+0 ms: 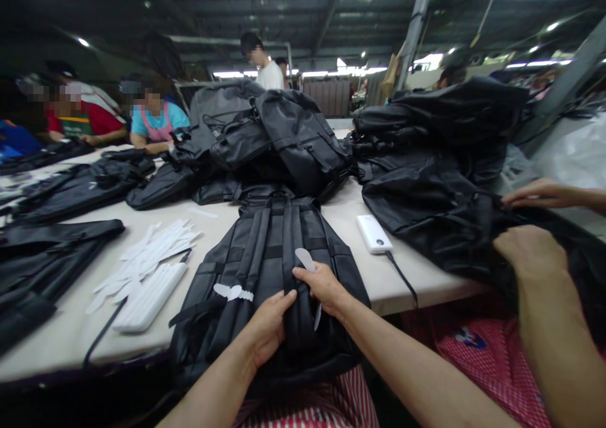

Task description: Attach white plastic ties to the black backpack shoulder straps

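Observation:
A black backpack (269, 251) lies in front of me at the table edge, its two shoulder straps facing up. My right hand (324, 287) is closed around the right strap with a white strip (305, 259), whose ends stick out above and below the fingers. My left hand (271, 327) grips the inner edge of that same strap lower down, thumb on top and the other fingers partly hidden. Around the left strap, another white strip (233, 292) is wrapped.
Loose white strips (146, 254) lie left beside a white cabled device (150, 298). A white power bank (374, 233) with a cable is at right. Black bags (303, 137) pile up behind. A co-worker's hands (530, 251) handle a black bag on the right; other people work farther left.

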`<action>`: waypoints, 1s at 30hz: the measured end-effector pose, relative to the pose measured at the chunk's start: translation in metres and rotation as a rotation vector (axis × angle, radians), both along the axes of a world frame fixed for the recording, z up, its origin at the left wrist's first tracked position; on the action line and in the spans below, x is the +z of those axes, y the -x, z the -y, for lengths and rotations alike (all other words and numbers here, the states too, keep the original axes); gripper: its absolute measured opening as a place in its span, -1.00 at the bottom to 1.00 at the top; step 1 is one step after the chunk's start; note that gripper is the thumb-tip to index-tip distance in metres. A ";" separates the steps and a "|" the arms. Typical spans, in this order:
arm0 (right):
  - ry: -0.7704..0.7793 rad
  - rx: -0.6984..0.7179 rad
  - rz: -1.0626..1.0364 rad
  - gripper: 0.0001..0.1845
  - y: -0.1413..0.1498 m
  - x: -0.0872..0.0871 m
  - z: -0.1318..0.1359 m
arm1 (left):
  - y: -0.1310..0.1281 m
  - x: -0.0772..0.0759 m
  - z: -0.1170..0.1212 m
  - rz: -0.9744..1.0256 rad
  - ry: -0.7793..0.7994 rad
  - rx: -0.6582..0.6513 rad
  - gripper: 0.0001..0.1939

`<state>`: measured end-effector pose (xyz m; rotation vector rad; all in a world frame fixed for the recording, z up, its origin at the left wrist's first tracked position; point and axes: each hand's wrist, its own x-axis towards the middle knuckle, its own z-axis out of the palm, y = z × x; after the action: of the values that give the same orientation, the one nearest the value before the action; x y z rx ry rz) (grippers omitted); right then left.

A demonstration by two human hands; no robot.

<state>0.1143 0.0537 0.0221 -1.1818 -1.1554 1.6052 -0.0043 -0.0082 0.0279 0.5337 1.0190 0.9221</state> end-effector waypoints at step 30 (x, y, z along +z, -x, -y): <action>-0.067 0.209 0.024 -0.56 -0.027 0.047 0.025 | 0.071 0.017 0.007 -0.309 -0.046 -0.042 -0.67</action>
<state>0.1414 0.0283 0.0691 -1.0685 -1.3753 1.6955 -0.0750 -0.0153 0.0454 0.7496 1.2613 0.8430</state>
